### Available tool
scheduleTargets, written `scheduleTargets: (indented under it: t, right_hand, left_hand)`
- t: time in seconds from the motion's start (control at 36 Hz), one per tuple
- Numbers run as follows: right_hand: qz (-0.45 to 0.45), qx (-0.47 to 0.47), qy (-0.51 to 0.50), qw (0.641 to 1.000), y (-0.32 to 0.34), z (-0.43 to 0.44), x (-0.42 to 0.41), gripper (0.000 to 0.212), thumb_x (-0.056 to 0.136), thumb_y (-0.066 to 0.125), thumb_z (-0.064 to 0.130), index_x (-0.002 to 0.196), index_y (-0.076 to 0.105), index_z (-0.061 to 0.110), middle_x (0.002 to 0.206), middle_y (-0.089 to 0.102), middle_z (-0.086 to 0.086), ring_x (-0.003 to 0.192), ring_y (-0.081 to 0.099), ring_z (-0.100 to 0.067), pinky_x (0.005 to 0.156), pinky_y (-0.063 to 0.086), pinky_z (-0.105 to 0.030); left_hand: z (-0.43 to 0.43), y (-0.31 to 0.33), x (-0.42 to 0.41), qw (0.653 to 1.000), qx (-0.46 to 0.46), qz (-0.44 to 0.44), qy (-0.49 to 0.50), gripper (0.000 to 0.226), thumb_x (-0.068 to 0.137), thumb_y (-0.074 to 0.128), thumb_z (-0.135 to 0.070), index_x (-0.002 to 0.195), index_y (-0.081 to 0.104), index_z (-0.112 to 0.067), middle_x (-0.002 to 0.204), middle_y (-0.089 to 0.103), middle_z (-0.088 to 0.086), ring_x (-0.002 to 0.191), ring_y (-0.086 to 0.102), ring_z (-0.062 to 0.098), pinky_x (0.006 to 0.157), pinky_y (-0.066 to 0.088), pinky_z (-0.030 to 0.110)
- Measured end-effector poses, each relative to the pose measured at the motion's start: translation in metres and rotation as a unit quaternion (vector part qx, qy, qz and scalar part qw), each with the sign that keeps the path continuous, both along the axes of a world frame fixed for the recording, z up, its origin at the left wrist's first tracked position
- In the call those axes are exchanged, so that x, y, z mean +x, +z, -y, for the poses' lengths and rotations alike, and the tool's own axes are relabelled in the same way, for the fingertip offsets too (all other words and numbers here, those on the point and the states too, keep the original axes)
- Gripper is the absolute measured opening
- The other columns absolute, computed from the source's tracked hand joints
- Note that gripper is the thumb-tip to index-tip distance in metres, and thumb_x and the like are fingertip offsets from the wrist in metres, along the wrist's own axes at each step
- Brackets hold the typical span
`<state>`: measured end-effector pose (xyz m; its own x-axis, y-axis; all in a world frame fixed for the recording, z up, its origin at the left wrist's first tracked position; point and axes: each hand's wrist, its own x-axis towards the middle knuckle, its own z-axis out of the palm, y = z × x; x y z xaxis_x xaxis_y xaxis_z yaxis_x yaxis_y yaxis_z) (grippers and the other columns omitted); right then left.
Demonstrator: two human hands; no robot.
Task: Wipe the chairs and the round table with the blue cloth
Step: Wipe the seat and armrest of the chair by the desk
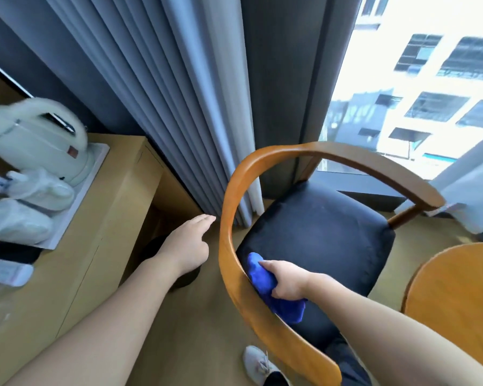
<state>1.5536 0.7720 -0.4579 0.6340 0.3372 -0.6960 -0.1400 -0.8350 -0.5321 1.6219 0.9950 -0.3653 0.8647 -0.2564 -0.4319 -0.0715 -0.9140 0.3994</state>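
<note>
While the right hand (pixel 287 282) grips the bunched blue cloth (pixel 260 274), the cloth presses on the chair (pixel 318 232), inside its wooden rail (pixel 227 218).
Left hand (pixel 188 246): open, fingers straight, empty, just outside the rail, left of the right hand. Round bench (pixel 457 296): well right of the right hand.

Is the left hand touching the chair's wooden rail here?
Apart. The head view shows the open left hand beside the rail, with a thin strip of background visible between its fingertips and the wood.
</note>
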Motion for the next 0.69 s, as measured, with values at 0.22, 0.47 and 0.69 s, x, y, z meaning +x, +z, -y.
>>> scheduleTargets:
  t: [0.22,0.47,0.69]
  right_hand:
    - [0.226,0.048,-0.081,0.969,0.09,0.033,-0.066,0.083,0.082,0.061,0.013,0.154,0.019,0.022,0.159,0.019,0.008,0.147,0.01,-0.01,0.116,0.009,-0.016]
    - [0.413,0.074,-0.132,0.898,0.16,0.076,-0.153,0.081,0.085,0.065,0.019,0.153,0.022,0.023,0.159,0.013,0.009,0.147,0.01,-0.009,0.117,0.013,-0.017]
    - [0.491,0.123,-0.193,0.841,0.183,0.127,-0.251,0.073,0.075,0.074,0.021,0.14,0.039,0.024,0.155,0.015,0.005,0.142,0.025,-0.017,0.112,0.034,-0.028]
  left_hand:
    - [0.038,0.048,-0.045,0.993,-0.093,0.055,-0.054,0.043,0.093,0.049,-0.019,0.135,0.048,-0.017,0.126,0.058,-0.002,0.111,0.054,0.011,0.094,0.041,0.021]
    - [0.124,0.112,-0.111,0.935,-0.329,-0.13,-0.027,0.059,0.074,0.055,-0.071,0.113,0.061,-0.028,0.104,0.069,0.002,0.098,0.066,0.021,0.089,0.052,0.05]
    - [0.194,0.14,-0.203,0.899,-0.406,-0.15,-0.058,0.026,0.092,0.056,-0.025,0.117,0.051,-0.021,0.111,0.064,0.008,0.1,0.066,0.02,0.087,0.055,0.043]
